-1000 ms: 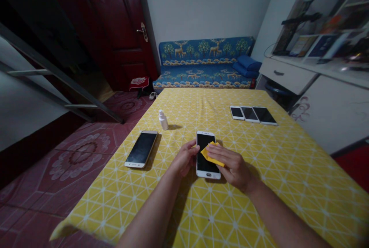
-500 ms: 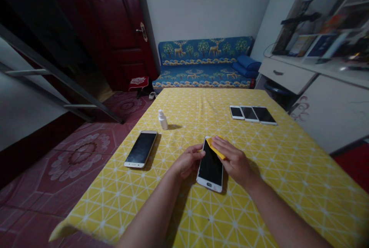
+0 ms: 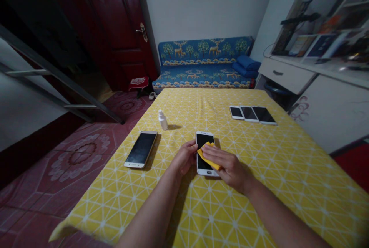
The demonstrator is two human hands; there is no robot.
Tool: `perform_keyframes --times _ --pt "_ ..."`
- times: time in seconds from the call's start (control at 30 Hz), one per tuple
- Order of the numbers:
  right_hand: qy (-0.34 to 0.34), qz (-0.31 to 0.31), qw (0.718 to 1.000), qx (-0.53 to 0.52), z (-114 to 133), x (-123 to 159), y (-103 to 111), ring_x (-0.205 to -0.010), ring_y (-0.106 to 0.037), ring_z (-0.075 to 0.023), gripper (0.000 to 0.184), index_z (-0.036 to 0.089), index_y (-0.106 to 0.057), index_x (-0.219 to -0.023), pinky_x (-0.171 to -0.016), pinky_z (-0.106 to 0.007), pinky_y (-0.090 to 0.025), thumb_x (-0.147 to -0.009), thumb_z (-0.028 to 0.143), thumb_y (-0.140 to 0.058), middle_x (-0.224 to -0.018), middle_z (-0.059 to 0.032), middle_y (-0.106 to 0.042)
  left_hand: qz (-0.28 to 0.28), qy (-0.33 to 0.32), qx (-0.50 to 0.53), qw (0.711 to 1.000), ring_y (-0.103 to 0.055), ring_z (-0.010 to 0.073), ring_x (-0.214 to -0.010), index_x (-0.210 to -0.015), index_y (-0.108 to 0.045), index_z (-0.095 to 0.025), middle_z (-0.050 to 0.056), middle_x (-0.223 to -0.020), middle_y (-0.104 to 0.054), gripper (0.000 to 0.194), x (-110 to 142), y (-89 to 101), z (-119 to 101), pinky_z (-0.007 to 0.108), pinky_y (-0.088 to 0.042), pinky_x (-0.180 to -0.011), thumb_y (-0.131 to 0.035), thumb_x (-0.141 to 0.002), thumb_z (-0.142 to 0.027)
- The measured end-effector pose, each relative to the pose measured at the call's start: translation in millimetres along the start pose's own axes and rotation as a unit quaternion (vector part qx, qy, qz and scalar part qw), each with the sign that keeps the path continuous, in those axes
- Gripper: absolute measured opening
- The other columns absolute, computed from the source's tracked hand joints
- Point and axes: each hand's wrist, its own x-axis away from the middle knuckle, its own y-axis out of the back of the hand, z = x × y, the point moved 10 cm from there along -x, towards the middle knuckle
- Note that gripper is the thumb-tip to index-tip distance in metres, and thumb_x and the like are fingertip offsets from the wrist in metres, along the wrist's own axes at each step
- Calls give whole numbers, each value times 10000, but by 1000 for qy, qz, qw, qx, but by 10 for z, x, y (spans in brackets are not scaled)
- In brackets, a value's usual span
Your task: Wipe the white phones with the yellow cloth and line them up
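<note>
A white smartphone (image 3: 204, 171) with a black screen is in front of me, just above or on the yellow tablecloth. My left hand (image 3: 186, 156) grips its left edge, thumb on the rim; the fingers beneath are partly hidden. Over the middle of the screen, my right hand (image 3: 223, 162) presses a folded yellow cloth (image 3: 210, 162) flat under its fingers. To the left lies another smartphone (image 3: 141, 149), gold-white with a smudged dark screen. A small white spray bottle (image 3: 163, 120) stands upright behind that one.
Three white phones (image 3: 249, 113) lie side by side at the table's back right. The table (image 3: 184, 106) has a yellow patterned cloth. Behind it is a blue sofa (image 3: 201, 71); a white cabinet (image 3: 328, 106) stands right, a metal ladder (image 3: 57, 63) left.
My right hand has slid the cloth from the screen's upper part down to its middle. The phone has shifted slightly away from me and turned straighter.
</note>
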Motion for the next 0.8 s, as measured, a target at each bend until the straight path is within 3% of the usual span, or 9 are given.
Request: perform_keyframes --times 0.17,0.4,0.67,0.8 --pt "32 35 999 -27 124 -10 -75 -1342 -495 -193 609 232 -540 -1389 -1135 -473 -424 -827 4 -488 -1399 -71 -585 -26 -26 22 999 -640 149 -616 -991 -682 -122 66 -809 -710 266 -46 111 -70 251 -492 -592 -742 -751 -218" --pt "56 44 997 -39 179 2 -101 -1328 -512 -198 559 214 -546 -1382 -1128 -480 -430 -848 50 -517 -1382 -87 -600 -8 -48 35 998 -638 135 -640 -987 -684 -118 49 -782 -705 278 -62 61 -123 220 -485 -614 -756 -744 -232" --pt "7 26 1000 11 4 -11 -112 -1399 -419 -189 733 269 -449 -1461 -1162 -468 -386 -795 -37 -459 -1472 -45 -513 -20 1 17 1000 -622 148 -617 -962 -687 -134 62 -822 -707 273 -10 25 14 238 -470 -557 -751 -758 -304" --pt "-20 -1 999 35 -104 -42 -69 -1426 -368 -194 706 272 -437 -1471 -1164 -456 -386 -831 -26 -427 -1498 -44 -478 -6 -2 -6 1000 -602 149 -614 -965 -687 -129 55 -762 -694 260 -5 -25 40 239 -448 -576 -694 -827 -349"
